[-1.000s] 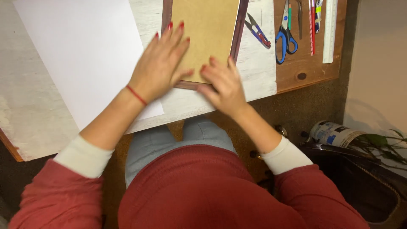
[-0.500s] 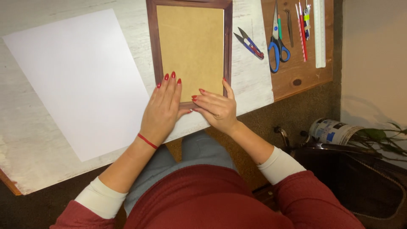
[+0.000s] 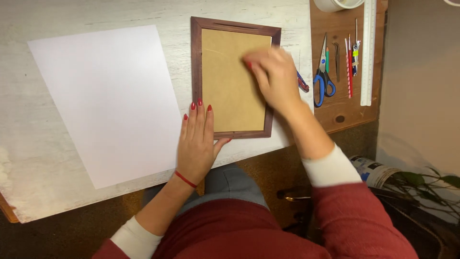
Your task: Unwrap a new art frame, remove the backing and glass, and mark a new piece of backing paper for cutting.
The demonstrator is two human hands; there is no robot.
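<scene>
- Head view, risks first: I see a dark wooden picture frame [image 3: 233, 79] lying face-down on the pale table [image 3: 96, 14], its brown backing board [image 3: 230, 76] uppermost. In my judgement the frame could skid or twist on the smooth tabletop if the right hand pushes across the board while only the left fingertips pin the near corner.
- Head view, a second risk: the frame's near edge lies close to the table's front edge, so a hard shove toward the body might tip it off. The white sheet of paper [image 3: 108, 103] lies just beside the frame on the left, and a sliding frame could crease it.
- Head view, left hand [image 3: 196, 144]: flat and open, palm down, fingers together, fingertips touching the frame's lower-left corner, heel on the table. It grips nothing.
- Head view, right hand [image 3: 275, 79]: blurred with motion, lying over the frame's right side, fingers bent onto the backing board. I cannot tell whether it pinches anything or merely presses.
- Head view, surroundings: blue-handled scissors [image 3: 323, 72], a white ruler [image 3: 368, 52] and small tools lie on a wooden board [image 3: 345, 110] to the right, apart from both hands.
</scene>
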